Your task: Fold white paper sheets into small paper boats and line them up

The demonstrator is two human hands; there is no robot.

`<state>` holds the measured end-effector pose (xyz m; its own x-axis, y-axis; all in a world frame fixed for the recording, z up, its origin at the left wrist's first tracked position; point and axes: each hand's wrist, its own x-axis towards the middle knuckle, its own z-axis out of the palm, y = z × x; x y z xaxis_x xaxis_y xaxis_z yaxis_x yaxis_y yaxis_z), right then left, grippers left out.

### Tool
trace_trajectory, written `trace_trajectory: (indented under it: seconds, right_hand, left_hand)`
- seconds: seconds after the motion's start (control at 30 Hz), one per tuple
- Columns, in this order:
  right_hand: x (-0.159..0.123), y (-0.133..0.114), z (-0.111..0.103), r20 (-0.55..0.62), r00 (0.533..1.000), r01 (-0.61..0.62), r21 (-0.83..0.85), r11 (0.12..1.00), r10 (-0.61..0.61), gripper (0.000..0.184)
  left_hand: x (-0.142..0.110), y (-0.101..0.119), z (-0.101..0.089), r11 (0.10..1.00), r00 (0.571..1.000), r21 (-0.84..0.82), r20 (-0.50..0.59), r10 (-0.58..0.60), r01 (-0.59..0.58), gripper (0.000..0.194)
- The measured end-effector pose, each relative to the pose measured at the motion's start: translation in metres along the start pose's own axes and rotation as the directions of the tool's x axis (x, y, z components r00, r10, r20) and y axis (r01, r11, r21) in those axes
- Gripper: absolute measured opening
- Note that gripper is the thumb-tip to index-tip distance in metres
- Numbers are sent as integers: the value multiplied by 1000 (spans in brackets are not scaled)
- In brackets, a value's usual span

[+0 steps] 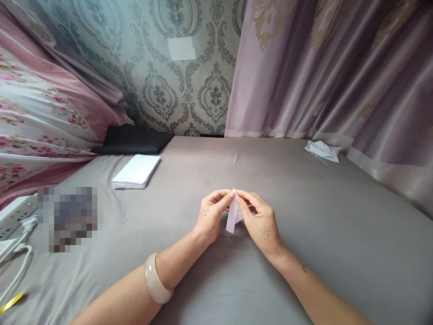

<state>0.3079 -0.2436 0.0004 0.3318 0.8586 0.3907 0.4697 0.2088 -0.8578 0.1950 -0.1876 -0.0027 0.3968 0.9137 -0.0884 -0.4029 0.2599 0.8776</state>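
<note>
White folded paper (232,220) dangles from its pointed top, and look at that grip! Left hand (210,216) pinches the tip from one side, right hand (260,217) pinches it from the other, so the paper sits between them. All this is nearer than the paper stack (135,169) and to its right; folded sheets (321,150) lie far right of the stack.

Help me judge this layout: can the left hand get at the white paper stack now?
Probably, with a stretch: only grey cloth separates the left hand from the paper stack, though that hand pinches folded paper.
</note>
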Motion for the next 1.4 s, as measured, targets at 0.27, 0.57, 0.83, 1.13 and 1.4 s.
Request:
trace_trajectory:
  seconds: [0.27,0.57,0.83,1.13,1.4]
  right_hand:
    - [3,-1,-1,51,964,-264,303,916,261,23]
    - [6,-8,-3,94,910,-400,454,796,404,29]
    - [8,-8,-3,138,880,-455,516,726,454,29]
    - [9,-8,-9,232,868,-494,497,713,439,31]
    - [8,-2,-7,132,912,-409,220,886,388,33]
  left_hand:
    - [2,-4,-2,1000,1000,20,1,18,-18,19]
    - [2,-5,-2,998,999,42,5,47,-47,19]
    - [3,-4,-1,995,996,46,10,85,-85,20]
    - [3,-1,-1,994,995,76,62,73,-78,21]
    - [1,-1,-3,896,970,373,129,206,-240,20]
